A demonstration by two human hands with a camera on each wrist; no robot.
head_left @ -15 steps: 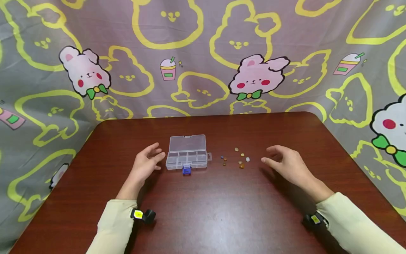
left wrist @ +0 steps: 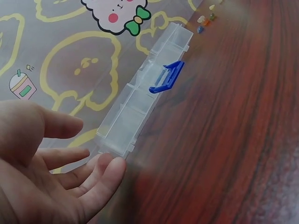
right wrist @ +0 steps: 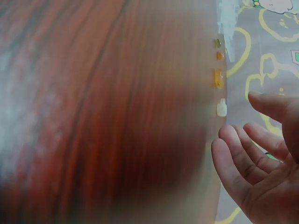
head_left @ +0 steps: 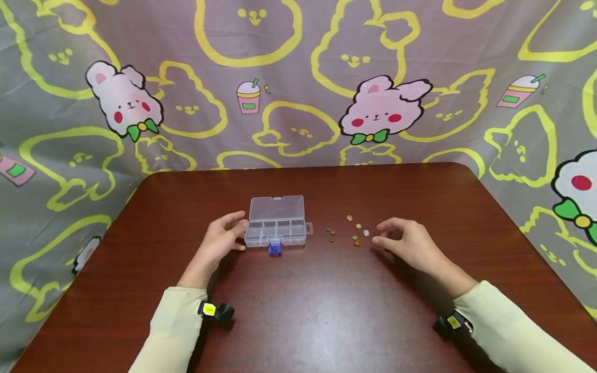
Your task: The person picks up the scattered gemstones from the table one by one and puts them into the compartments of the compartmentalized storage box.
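Observation:
A clear plastic compartment box (head_left: 276, 223) stands with its lid raised and a blue latch (head_left: 275, 248) hanging at its front. My left hand (head_left: 221, 239) is at the left end of the box, fingers relaxed; in the left wrist view the fingertips (left wrist: 112, 163) are at the box's end, and whether they touch it I cannot tell. Several small coloured stones lie right of the box, among them a white stone (head_left: 366, 233), an amber stone (head_left: 357, 242) and a blue stone (head_left: 328, 229). Just right of the white stone, my right hand (head_left: 410, 243) hovers with loosely bent fingers, holding nothing.
The dark wooden table (head_left: 317, 300) reaches back to a patterned cloth (head_left: 298, 77) that hangs behind it and along both sides. A hanging tab (head_left: 309, 228) sticks out from the box's right end.
My left hand has moved right, up to the box's end. The right hand has moved left, closer to the stones. Box and stones have stayed in place.

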